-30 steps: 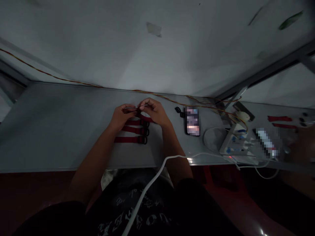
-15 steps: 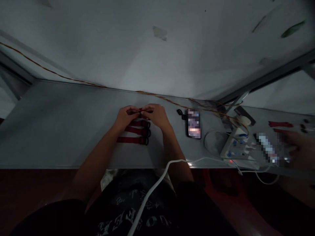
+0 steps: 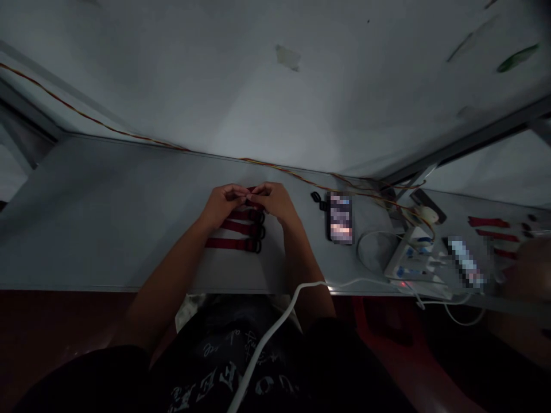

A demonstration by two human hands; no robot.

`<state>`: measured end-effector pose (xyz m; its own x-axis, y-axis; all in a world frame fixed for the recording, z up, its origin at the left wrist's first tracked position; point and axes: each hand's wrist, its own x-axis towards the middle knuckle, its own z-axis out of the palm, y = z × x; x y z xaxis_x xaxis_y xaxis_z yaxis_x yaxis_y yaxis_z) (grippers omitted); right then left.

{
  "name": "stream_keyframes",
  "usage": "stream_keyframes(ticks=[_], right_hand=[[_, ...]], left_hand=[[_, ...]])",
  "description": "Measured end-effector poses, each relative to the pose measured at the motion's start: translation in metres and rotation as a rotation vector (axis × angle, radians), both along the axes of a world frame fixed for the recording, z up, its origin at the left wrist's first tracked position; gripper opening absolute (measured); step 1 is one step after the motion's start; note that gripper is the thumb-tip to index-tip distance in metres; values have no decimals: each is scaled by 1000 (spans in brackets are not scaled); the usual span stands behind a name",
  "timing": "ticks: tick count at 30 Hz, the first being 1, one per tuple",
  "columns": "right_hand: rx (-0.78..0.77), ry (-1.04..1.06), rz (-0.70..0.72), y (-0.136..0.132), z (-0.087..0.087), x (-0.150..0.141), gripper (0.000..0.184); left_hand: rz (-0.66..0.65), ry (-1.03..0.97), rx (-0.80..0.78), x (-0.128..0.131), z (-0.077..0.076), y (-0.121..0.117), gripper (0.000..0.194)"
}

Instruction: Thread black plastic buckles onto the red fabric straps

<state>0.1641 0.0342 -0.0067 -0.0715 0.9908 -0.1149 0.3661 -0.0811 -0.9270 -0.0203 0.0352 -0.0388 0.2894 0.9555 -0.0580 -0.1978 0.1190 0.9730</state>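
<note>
My left hand and my right hand meet over the grey table, fingertips pinched together on a red strap. Fingers cover much of that strap, so how it is threaded cannot be made out. Just below my hands lie several more red straps, side by side, with black buckles at their right ends. Off to the right, a pair of loose black buckles rests beside a phone.
A white power strip with plugs stands to the right. A white cable crosses in front of my body and right forearm. Twisted wires run along the wall. At far right, a co-worker's hand is near red straps and another phone.
My hands stay close together, and more of the red strap shows between my fingers. The co-worker's hand has drawn back towards the near side, uncovering more red straps.
</note>
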Motion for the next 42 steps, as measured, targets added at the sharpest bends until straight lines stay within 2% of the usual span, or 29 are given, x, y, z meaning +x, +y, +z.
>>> stream_keyframes(ticks=[4, 8, 13, 15, 18, 20, 24, 27, 29, 32, 36, 39, 42], right_hand=[[46, 21, -14, 1, -3, -2, 27], [46, 93, -3, -2, -1, -3, 38], [334, -43, 159, -6, -6, 1, 60], [388, -89, 195, -5, -11, 1, 54], [452, -162, 153, -3, -18, 1, 40], [498, -221, 133, -1, -19, 2, 39], [510, -320, 167, 4, -21, 7, 40], [460, -360, 249, 9, -27, 8, 40], [426, -379, 271, 12, -32, 8, 38], [389, -438, 275, 14, -33, 10, 39], [389, -422, 224, 3, -23, 25, 47], [384, -388, 12, -14, -15, 43, 36], [293, -460, -158, -28, -16, 55, 27]], left_hand=[[-1, -58, -19, 0, -3, 1, 33], [32, -90, -48, -2, 1, 2, 39], [78, -159, -184, -3, 11, 2, 44], [58, -201, -230, -3, 12, 3, 44], [79, -224, -263, -8, 10, 6, 45], [150, -156, -208, -20, 7, 9, 45], [307, 129, -15, -62, 1, 13, 44], [257, 346, 83, -87, -5, 12, 43], [242, 459, 137, -93, -7, 12, 39], [268, 573, 177, -91, -5, 10, 26], [252, 796, 282, -79, 10, 5, 17], [244, 894, 410, -60, 23, 0, 19], [36, 976, 636, -34, 28, 0, 28]])
